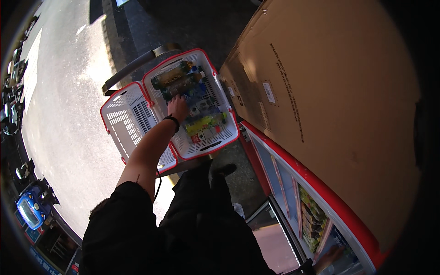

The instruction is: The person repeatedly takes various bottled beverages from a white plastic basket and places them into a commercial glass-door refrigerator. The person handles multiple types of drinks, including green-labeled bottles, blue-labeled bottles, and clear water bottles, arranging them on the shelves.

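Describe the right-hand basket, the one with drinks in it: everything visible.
The right-hand basket is white plastic lattice with a red rim and slot handles, tilted on a cart beside an empty twin basket. Bottles and cans lie flat inside, filling most of it. The left hand reaches in among them. A large cardboard box stands alongside.

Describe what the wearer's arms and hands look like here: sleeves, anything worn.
Left hand is bare, with a black band at the wrist; forearm bare, black sleeve from about the elbow up. Right hand is bare too; its arm is mostly hidden at the lower edge.

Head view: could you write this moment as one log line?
left hand: in full basket, on bottles | right hand: at cooler | second basket: empty
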Tool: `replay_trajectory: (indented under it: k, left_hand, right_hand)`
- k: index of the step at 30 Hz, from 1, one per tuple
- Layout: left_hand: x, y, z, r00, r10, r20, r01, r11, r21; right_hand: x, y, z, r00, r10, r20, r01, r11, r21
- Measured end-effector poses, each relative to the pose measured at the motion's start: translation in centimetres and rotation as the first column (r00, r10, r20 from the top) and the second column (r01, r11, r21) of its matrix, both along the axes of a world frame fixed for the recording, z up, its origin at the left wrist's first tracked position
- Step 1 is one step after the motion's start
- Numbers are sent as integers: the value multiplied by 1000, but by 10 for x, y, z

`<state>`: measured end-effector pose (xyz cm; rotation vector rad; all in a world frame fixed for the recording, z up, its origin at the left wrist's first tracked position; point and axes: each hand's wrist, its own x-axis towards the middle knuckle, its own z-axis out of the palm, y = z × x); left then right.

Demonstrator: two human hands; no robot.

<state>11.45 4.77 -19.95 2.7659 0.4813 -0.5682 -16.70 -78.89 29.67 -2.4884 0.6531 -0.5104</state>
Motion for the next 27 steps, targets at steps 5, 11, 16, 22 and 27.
replay_trajectory:
  k: [5,11,16,22,27]
  left_hand:
    - [7,-11,8,997,55,-52,-57,998,-39]
    - [10,-25,12,1000,18,21,-19,996,87]
    - [-4,-31,-10,988,12,153,-23,997,70]
    - [0,-37,26,994,-84,-73,82,996,-23]
    - [-17,-28,-20,976,-189,-112,198,977,74]
  right_hand:
    - [-35,-97,-2,987,138,-81,-153,961,-231]
    - [-38,-89,3,997,51,-65,-59,990,-125]
    - [-29,-73,0,1000,-23,18,20,985,169]
    - [-8,-29,1,993,-117,2,112,960,255]
    - [-21,-60,19,996,-50,-72,66,967,246]
